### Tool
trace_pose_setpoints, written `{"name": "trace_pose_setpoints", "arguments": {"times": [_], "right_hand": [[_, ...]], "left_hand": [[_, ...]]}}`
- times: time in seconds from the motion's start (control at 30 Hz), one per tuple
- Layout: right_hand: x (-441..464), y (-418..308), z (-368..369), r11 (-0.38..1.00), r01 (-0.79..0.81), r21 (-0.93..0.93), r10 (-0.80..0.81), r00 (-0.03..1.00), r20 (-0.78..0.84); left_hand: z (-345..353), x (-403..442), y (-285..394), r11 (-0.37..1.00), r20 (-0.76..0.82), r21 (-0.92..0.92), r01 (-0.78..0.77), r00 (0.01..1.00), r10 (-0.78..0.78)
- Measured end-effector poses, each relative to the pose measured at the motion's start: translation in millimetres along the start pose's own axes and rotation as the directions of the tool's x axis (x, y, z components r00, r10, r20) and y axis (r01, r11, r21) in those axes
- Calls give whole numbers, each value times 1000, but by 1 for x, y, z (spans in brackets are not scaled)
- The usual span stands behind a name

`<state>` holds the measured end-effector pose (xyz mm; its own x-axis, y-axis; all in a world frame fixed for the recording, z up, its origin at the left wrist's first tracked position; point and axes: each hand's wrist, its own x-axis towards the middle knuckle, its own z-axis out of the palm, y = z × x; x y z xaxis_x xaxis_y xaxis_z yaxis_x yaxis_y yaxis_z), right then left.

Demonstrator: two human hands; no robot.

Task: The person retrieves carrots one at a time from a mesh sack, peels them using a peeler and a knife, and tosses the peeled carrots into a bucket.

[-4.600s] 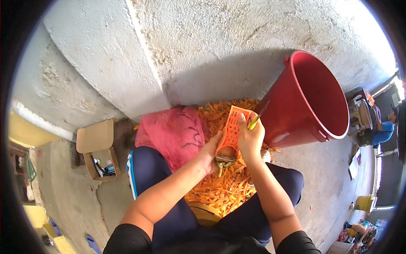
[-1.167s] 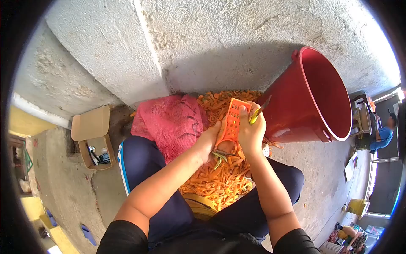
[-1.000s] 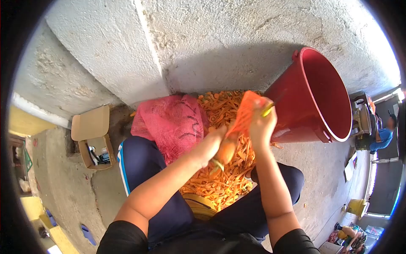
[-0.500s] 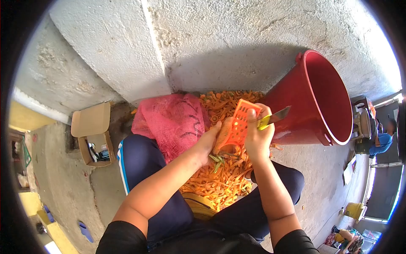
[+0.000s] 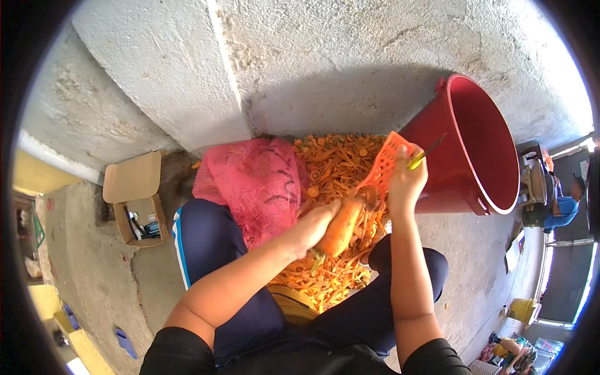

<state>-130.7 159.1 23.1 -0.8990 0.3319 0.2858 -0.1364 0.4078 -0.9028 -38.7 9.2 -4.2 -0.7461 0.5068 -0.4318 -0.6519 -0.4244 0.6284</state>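
Observation:
A thick orange carrot (image 5: 340,231) with a green stem end lies in my left hand (image 5: 314,230), whose fingers are closed round it. My right hand (image 5: 406,182) grips an orange perforated peeler (image 5: 382,164) and also a knife with a yellow-green handle (image 5: 415,160), its blade pointing away to the upper right. The peeler's lower end is at the carrot's upper end; blur hides whether they touch. Beneath both hands spreads a heap of orange peelings (image 5: 337,162). A pink mesh sack (image 5: 253,187) lies left of the heap.
A large red bucket (image 5: 437,156) leans at the right by the rough wall (image 5: 325,56). An open cardboard box (image 5: 134,219) with small items stands on the left. Between my legs is a yellow rounded object (image 5: 294,305). Two people are at the far right, one in blue (image 5: 562,212).
My right hand has moved up and right with the peeler and knife. The carrot, beside the peeler half a second ago, is now tilted below it in my left hand.

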Motion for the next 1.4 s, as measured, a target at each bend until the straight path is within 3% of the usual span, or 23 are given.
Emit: {"name": "trace_pose_setpoints", "arguments": {"times": [0.03, 0.07, 0.13, 0.17, 0.3, 0.33, 0.47, 0.5, 0.6, 0.7, 0.8, 0.83, 0.87, 0.93, 0.97, 1.03, 1.13, 1.17, 1.27, 1.33, 1.4], "right_hand": [[11, 12, -2, 983, 134, -124, -147, 984, -100], [20, 25, -6, 963, 183, -200, -215, 965, -153], [29, 33, -17, 995, -89, 47, 95, 985, -147], [26, 23, -16, 995, -78, 61, 86, 987, -139], [-4, -12, -2, 977, 138, 165, -140, 990, 0], [-14, -15, -1, 979, 76, 190, -97, 990, 99], [-47, -25, 8, 975, 53, 218, -107, 964, 243], [-51, -28, 8, 988, 120, 93, -142, 947, 289], [-58, -34, 12, 994, 84, 71, -102, 948, 301], [-56, -32, 12, 995, 99, 7, -97, 965, 243], [-24, -12, 9, 969, 238, -61, -238, 971, 13], [-7, -1, 4, 965, 232, -124, -241, 968, -64], [8, 12, -2, 958, 218, -186, -245, 959, -139], [27, 34, -13, 987, -55, -150, 24, 979, -200], [25, 29, -14, 988, -146, -48, 136, 977, -167], [15, 19, -8, 1000, -4, -10, 3, 996, -87], [-14, -10, 3, 985, 128, 116, -138, 987, 82], [-24, -15, 6, 984, 104, 148, -124, 983, 136], [-49, -28, 9, 973, -8, 229, -54, 963, 263], [-58, -25, 12, 987, 83, 137, -120, 951, 285], [-64, -29, 14, 990, 52, 132, -92, 945, 313]], "left_hand": [[0, 0, -8, 997, 46, 30, -75, 996, 73], [0, 0, -9, 998, 45, -24, -50, 998, 51], [1, 1, -8, 992, 44, -129, -10, 999, 16], [1, -3, 2, 975, 78, -217, 46, 996, -30], [-4, 0, 16, 946, 70, -317, 64, 997, -44], [-7, 5, 13, 945, 36, -322, 55, 998, -46], [-12, 15, 5, 916, -43, -399, 36, 997, -58], [-11, 15, 5, 902, -48, -431, 35, 997, -62], [-17, 22, -2, 929, -103, -369, 31, 992, -74], [-11, 20, 0, 917, -126, -398, 26, 989, -83], [-13, 2, 2, 998, 168, -22, 65, 984, -60], [-6, 0, -6, 992, 148, -112, 59, 988, -42], [3, -6, -4, 1000, 73, -15, -1, 997, 2], [-8, 1, -12, 988, 136, -123, 98, 987, -81], [-10, 2, -8, 970, 94, -196, 144, 987, -127], [-12, 3, 2, 932, 28, -308, 190, 981, -191], [-15, 8, 6, 891, 101, -430, 146, 988, -113], [-18, 8, 6, 920, 147, -367, 135, 985, -85], [-19, 9, 9, 911, 79, -378, 164, 986, -145], [-17, 14, 5, 901, 23, -425, 91, 996, -90], [-13, 15, 6, 905, -39, -422, 54, 996, -78]]}}
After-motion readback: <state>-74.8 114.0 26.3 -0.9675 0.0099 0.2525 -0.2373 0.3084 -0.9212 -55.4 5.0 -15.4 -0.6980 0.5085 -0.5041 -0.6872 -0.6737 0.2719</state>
